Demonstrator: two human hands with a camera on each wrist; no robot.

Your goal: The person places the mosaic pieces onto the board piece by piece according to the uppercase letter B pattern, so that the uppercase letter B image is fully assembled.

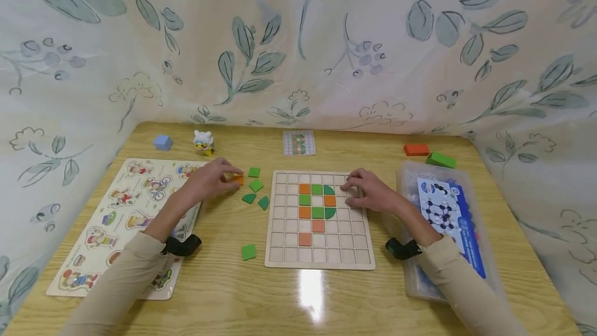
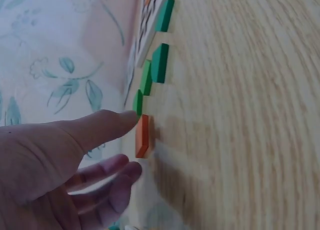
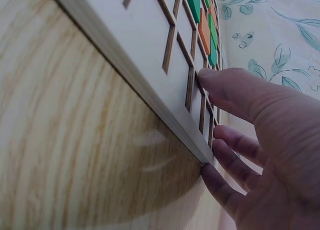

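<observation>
My left hand [image 1: 211, 180] reaches around an orange square tile [image 1: 239, 179], thumb and fingers spread on either side of it. In the left wrist view the thumb tip is right at the tile's edge, with a gap below before the fingers. My right hand [image 1: 372, 191] rests at the upper right part of a wooden grid board [image 1: 285, 254], its fingers relaxed over the rim and cells. On the board, orange, green and pinkish square tiles and two dark green quarter-round tiles [image 1: 329, 190] form a pattern. Beside the orange tile lie green squares [image 1: 256, 185] and dark green quarter-rounds [image 1: 249, 198].
A small pattern card [image 1: 299, 143] lies behind the board. At left are a picture puzzle board [image 1: 116, 170], a blue block [image 1: 162, 142] and a toy figure [image 1: 203, 141]. A plastic box [image 1: 410, 279] and red [image 1: 416, 149] and green [image 1: 440, 159] blocks stand at right. Another green square [image 1: 249, 252] lies nearer.
</observation>
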